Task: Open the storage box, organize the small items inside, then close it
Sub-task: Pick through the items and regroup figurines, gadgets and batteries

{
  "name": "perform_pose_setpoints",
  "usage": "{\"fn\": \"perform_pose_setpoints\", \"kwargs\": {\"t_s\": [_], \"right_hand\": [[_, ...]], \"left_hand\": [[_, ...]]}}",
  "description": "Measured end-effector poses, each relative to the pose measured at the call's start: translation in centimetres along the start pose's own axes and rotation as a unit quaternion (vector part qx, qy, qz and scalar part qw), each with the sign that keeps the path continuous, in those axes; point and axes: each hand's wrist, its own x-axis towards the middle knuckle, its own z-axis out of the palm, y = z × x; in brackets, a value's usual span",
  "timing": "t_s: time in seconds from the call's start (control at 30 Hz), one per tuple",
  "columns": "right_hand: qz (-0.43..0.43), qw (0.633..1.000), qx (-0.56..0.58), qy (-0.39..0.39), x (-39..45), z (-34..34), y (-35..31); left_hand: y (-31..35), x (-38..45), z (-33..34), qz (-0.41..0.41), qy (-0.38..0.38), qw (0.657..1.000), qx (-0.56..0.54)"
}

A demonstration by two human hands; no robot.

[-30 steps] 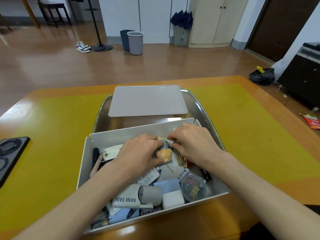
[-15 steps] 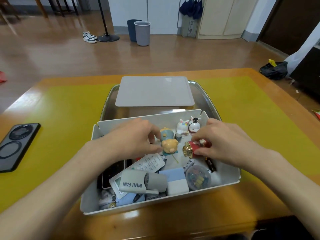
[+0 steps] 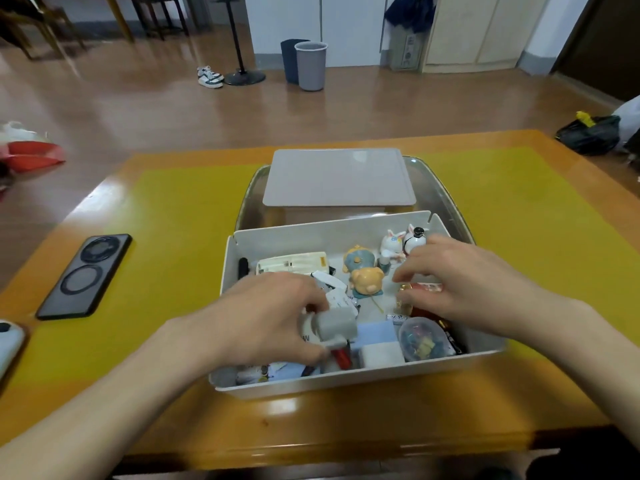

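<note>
Head-camera view, looking down at a wooden table (image 3: 346,420) covered by a yellow mat (image 3: 180,216). At the centre of the frame sits an open white storage box (image 3: 346,377), crowded with small items. Its grey lid (image 3: 337,176) lies flat just above it in the frame, resting on a metal tray (image 3: 446,199) that extends behind the box.

The left hand (image 3: 273,320) reaches into the lower left part of the box, its fingers and thumb curled around a grey and white mini fan (image 3: 334,323). The right hand (image 3: 460,282) hovers over the right side of the box with fingers bent and slightly spread; it covers a red and gold item (image 3: 407,299), and whether it actually grips that item cannot be told.

Between the hands stand a yellow pig figurine (image 3: 367,280) and a blue figurine (image 3: 358,259) just behind it. Two white figurines (image 3: 393,245) stand in the upper right corner of the box. A clear round tub of coloured clips (image 3: 420,339) lies at the lower right, beside a blue and white block (image 3: 377,342).

At the left of the frame a black phone (image 3: 85,275) lies face down on the mat.
</note>
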Motion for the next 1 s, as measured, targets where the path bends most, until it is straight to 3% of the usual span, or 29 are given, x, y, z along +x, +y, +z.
{"fn": "perform_pose_setpoints", "kwargs": {"t_s": [0.07, 0.23, 0.37, 0.57, 0.7, 0.8, 0.93, 1.0], "right_hand": [[-0.012, 0.999, 0.03, -0.02, 0.5, 0.2, -1.3], [-0.057, 0.984, -0.024, -0.169, 1.9, 2.5, -3.1], [-0.098, 0.978, -0.019, -0.184, 3.1, 2.7, -3.1], [-0.079, 0.979, 0.016, -0.186, 3.4, 2.8, -3.0], [-0.084, 0.981, -0.043, -0.17, 3.3, 2.6, -2.6], [-0.101, 0.982, -0.059, -0.148, 3.2, 2.6, -2.7], [-0.046, 0.99, 0.053, -0.121, 2.3, 0.5, -1.5], [-0.007, 0.993, 0.109, -0.049, 1.7, -1.3, 0.2]], "left_hand": [[-1.0, -0.2, -1.0, -0.032, 0.04, 0.999, -0.003], [-2.8, 0.1, -1.8, -0.114, 0.132, 0.984, 0.018], [-2.8, 1.1, -0.2, -0.15, 0.168, 0.972, 0.064], [-2.6, 2.7, 0.7, -0.142, 0.186, 0.97, 0.064], [-1.4, 2.6, 0.2, -0.039, 0.142, 0.989, 0.029], [0.7, 1.6, -0.3, 0.03, 0.045, 0.998, 0.006], [0.9, -0.1, -0.5, 0.015, -0.128, 0.99, 0.052], [0.6, -0.5, -0.7, 0.01, -0.161, 0.985, 0.063]]}}
